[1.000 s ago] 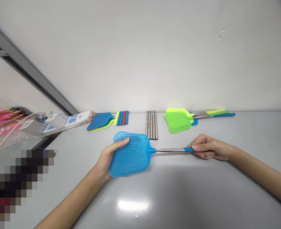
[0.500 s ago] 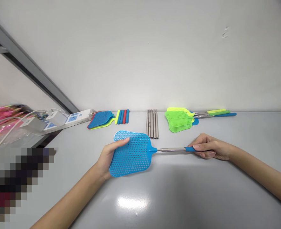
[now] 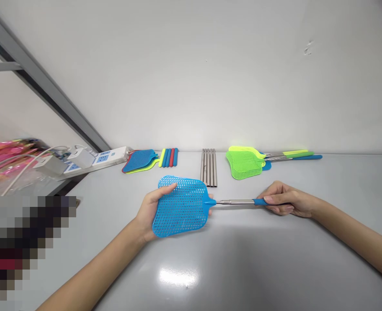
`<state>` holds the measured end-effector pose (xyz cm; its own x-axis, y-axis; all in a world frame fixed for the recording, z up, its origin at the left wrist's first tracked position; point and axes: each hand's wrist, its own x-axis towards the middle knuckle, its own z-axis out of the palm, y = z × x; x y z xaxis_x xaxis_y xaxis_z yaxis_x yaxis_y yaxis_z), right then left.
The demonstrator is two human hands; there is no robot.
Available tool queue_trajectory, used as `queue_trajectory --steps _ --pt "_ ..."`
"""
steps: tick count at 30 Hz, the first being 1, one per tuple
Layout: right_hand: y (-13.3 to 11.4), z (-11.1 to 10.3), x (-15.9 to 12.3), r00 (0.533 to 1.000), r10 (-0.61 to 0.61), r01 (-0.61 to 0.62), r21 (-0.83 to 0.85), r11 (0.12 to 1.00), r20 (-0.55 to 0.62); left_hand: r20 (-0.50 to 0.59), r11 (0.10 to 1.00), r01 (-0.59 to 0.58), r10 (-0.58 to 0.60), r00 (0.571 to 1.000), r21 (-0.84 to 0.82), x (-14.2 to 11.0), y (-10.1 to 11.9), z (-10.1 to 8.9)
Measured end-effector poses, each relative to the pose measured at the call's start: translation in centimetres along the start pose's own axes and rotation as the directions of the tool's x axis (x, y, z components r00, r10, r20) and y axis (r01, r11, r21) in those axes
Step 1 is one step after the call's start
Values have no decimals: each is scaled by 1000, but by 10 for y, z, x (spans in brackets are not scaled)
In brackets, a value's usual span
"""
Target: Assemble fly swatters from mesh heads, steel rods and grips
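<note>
A blue plastic fly swatter (image 3: pixel 181 207) lies across my two hands, its square mesh head on the left and its steel shaft (image 3: pixel 234 201) running right. My left hand (image 3: pixel 152 209) grips the mesh head, thumb on top and fingers behind it, with fingertips showing past the neck. My right hand (image 3: pixel 283 199) closes around the blue handle grip (image 3: pixel 260 201) at the shaft's end. Neither hand touches the table.
Along the wall lie stacked blue and yellow swatter heads (image 3: pixel 139 161), coloured handle grips (image 3: pixel 168 157), several steel rods (image 3: pixel 209 167) and green swatters (image 3: pixel 244 164). A power strip (image 3: pixel 109 156) with plugs sits at left, near pink wrapping (image 3: pixel 9 155). A pixelated patch (image 3: pixel 16 246) covers the lower left.
The swatter head has tilted slightly in my left hand and shifted right, with fingertips now showing past its neck. The whole view has turned slightly too.
</note>
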<state>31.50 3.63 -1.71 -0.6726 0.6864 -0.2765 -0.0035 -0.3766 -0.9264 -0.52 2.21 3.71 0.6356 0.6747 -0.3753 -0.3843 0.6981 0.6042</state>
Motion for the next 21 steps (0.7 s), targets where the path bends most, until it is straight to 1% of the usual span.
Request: queue_trajectory --steps 2,6,11,13,17,19,21 --pt "0 0 0 1000 -1 1 0 1000 -1 51 1000 12 -12 999 -5 0 0 0" --pt "0 2 0 1000 -14 14 -5 1000 -1 80 1000 23 -24 996 7 0 0 0" --pt "-1 2 0 1000 -17 17 3 1000 9 150 994 107 -108 983 17 -2 0 0" --pt "0 2 0 1000 -22 22 5 1000 8 159 992 124 -128 979 29 -2 0 -1" --pt "0 1 0 999 -30 30 6 1000 11 141 986 151 -159 977 68 -2 2 1" --pt "0 1 0 1000 -28 28 7 1000 13 98 981 171 -180 979 93 -4 3 4" --pt "0 2 0 1000 -25 26 -2 1000 12 30 969 209 -214 976 133 -6 5 7"
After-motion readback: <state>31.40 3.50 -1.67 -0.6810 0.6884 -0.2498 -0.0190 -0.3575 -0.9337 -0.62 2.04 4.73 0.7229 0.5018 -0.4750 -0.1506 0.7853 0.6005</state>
